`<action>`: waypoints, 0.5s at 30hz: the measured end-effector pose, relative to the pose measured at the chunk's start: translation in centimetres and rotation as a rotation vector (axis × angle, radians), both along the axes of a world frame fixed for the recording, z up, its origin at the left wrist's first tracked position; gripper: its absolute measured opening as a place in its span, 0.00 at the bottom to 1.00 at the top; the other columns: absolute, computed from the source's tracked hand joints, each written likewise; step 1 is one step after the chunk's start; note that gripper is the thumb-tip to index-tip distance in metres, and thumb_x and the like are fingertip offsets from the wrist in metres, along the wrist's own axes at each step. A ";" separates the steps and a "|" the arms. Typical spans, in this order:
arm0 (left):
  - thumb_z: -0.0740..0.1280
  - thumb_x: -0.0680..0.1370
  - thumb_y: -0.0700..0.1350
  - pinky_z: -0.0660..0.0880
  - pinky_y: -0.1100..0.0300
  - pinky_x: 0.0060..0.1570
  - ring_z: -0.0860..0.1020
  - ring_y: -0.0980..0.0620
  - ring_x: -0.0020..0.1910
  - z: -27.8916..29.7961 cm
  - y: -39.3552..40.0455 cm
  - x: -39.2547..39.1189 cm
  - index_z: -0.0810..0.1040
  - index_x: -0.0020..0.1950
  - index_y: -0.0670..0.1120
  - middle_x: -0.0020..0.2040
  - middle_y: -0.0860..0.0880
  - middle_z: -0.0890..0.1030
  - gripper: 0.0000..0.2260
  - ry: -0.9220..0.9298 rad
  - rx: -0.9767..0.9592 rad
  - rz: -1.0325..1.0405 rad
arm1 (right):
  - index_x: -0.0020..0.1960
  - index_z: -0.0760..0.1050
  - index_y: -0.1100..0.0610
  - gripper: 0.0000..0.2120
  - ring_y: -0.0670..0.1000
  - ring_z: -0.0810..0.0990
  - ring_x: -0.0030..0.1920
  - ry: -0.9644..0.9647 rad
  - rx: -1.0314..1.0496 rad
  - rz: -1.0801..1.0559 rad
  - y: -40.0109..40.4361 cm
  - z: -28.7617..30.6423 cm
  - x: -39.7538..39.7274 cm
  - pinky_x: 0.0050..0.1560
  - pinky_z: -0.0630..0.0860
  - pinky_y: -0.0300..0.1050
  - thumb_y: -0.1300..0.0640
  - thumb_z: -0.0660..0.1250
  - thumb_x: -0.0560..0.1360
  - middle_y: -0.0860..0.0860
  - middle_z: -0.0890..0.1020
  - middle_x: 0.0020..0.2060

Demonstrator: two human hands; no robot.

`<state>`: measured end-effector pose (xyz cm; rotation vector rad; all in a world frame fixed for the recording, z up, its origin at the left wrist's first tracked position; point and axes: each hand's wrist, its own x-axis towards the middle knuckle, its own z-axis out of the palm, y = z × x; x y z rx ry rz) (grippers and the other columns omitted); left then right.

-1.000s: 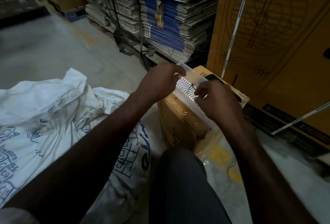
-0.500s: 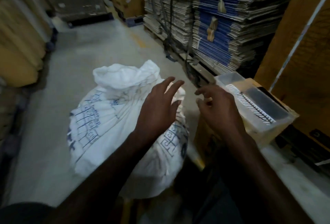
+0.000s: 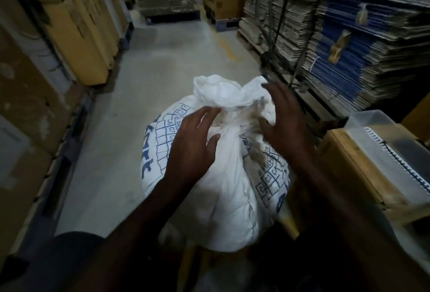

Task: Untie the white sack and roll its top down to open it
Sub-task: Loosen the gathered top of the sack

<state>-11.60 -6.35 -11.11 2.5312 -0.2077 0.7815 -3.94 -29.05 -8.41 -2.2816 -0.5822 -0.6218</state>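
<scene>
A full white sack (image 3: 223, 189) with blue print stands on the concrete floor in front of me. Its neck is bunched and bound with a pale frayed cord (image 3: 237, 117), and the loose top flares above the knot. My left hand (image 3: 193, 145) rests on the sack's left shoulder, fingers spread, fingertips at the knot. My right hand (image 3: 285, 126) hovers at the right side of the neck with fingers apart, holding nothing.
A cardboard box (image 3: 363, 175) with a clear plastic tray (image 3: 381, 138) on top stands to my right. Strapped stacks of flattened cartons (image 3: 349, 36) sit behind it. Tall brown boxes (image 3: 76, 24) line the left side of the aisle.
My view swung left from the box with the tray to the sack. Both hands left the tray and came onto the sack's tied neck.
</scene>
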 end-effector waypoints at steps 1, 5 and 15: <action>0.74 0.79 0.41 0.66 0.49 0.79 0.71 0.45 0.78 0.5 0.6 0.9 0.71 0.81 0.48 0.78 0.47 0.74 0.30 -0.017 0.022 -0.024 | 0.81 0.64 0.52 0.41 0.58 0.61 0.81 -0.018 -0.108 0.013 0.6 1.1 1.0 0.80 0.61 0.58 0.63 0.75 0.71 0.54 0.64 0.81; 0.75 0.78 0.45 0.61 0.42 0.82 0.63 0.44 0.84 1.9 1.7 4.1 0.65 0.85 0.54 0.85 0.50 0.64 0.37 0.034 0.219 -0.058 | 0.78 0.69 0.50 0.39 0.61 0.56 0.83 0.045 -0.498 -0.029 2.5 0.2 4.2 0.81 0.48 0.68 0.55 0.79 0.70 0.52 0.65 0.81; 0.63 0.73 0.39 0.72 0.49 0.71 0.81 0.45 0.65 -2.6 7.2 7.8 0.87 0.51 0.52 0.58 0.50 0.88 0.16 0.078 0.150 0.084 | 0.43 0.79 0.54 0.07 0.57 0.82 0.31 -0.004 -0.469 0.203 11.4 -6.8 -2.7 0.37 0.78 0.47 0.57 0.76 0.69 0.52 0.80 0.29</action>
